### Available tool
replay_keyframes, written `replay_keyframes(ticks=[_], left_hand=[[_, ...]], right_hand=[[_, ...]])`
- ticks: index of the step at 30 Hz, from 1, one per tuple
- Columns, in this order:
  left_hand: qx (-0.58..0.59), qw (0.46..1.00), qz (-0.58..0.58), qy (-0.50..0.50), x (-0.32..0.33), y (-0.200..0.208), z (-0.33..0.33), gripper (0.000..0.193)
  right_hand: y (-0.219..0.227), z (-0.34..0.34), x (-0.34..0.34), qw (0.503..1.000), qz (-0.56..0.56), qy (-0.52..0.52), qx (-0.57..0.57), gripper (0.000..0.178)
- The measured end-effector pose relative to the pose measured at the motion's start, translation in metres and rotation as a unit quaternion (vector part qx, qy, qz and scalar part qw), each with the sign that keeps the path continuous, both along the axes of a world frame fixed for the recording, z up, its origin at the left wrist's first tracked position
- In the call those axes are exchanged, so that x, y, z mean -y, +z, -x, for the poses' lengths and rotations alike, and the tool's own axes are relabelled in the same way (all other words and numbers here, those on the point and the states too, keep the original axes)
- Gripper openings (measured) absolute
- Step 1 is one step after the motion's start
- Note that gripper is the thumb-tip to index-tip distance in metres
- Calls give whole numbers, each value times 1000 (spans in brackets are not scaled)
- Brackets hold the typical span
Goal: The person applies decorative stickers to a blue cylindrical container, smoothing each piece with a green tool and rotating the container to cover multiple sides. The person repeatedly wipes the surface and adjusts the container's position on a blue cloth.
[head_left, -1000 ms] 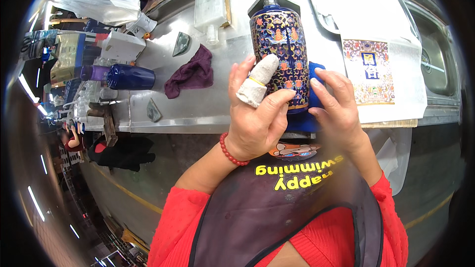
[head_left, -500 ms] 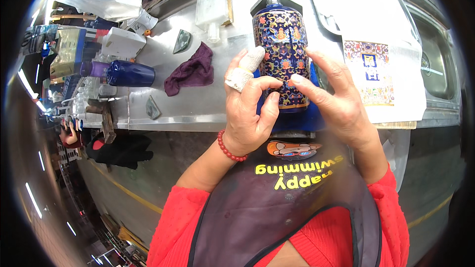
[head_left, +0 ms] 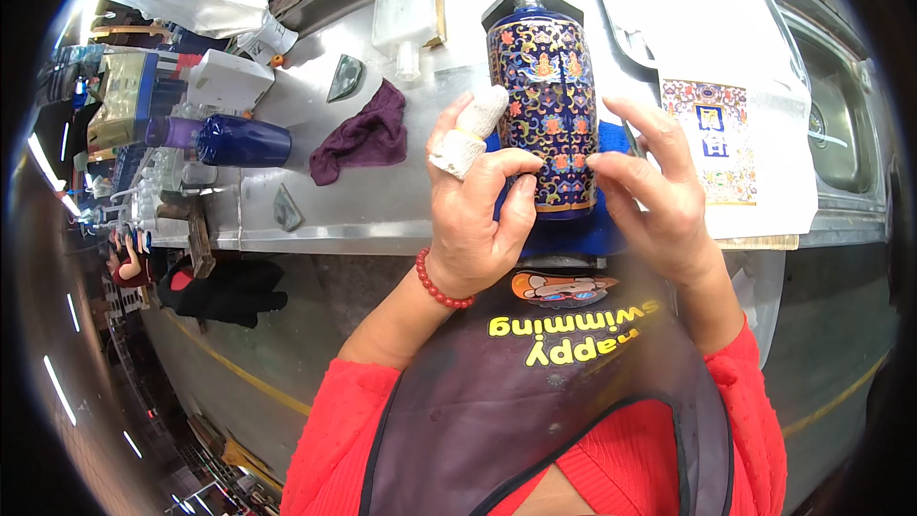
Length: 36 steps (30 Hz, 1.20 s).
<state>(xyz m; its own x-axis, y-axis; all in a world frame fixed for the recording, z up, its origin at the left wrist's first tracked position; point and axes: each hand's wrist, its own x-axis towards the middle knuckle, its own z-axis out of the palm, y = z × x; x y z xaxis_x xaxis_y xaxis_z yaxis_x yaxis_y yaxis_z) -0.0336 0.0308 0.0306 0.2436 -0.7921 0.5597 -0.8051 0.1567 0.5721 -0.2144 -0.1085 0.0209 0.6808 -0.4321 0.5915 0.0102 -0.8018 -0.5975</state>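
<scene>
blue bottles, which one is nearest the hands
The patterned bottle, between left hand and right hand; its flowery decoration sets it apart from the plain blue bottle left of the purple cloth.

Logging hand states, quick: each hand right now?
Left hand: open, fingers curled at the shiny blue cylindrical floral bottle.
Right hand: open, fingers curled at its right side.

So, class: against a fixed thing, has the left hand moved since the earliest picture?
Yes: the left hand has shifted leftward, judged by its wider gap from the floral-patterned print.
</scene>
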Motion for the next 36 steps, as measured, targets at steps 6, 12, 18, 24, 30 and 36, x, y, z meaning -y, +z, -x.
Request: replay_keyframes(ticks=[6, 12, 18, 24, 30, 36], left_hand=[[18, 1000, -7, 4, 5, 6, 1, 21], [-7, 1000, -13, 3, 15, 4, 4, 20], [5, 1000, -11, -1, 17, 3, 4, 19], [17, 1000, -13, -2, 16, 3, 3, 17], [19, 1000, -10, -6, 16, 3, 4, 16], [28, 1000, -11, -2, 15, 3, 4, 16]], right_hand=[[9, 12, 2, 910, -413, 8, 24, 27], [13, 15, 11, 907, -411, 42, -78, 24], [16, 12, 13, 899, -420, 70, -100, 26], [16, 12, 14, 889, -443, 65, -100, 26], [16, 10, 15, 903, -409, 79, -106, 26], [17, 9, 15, 906, -411, 61, -79, 24]])
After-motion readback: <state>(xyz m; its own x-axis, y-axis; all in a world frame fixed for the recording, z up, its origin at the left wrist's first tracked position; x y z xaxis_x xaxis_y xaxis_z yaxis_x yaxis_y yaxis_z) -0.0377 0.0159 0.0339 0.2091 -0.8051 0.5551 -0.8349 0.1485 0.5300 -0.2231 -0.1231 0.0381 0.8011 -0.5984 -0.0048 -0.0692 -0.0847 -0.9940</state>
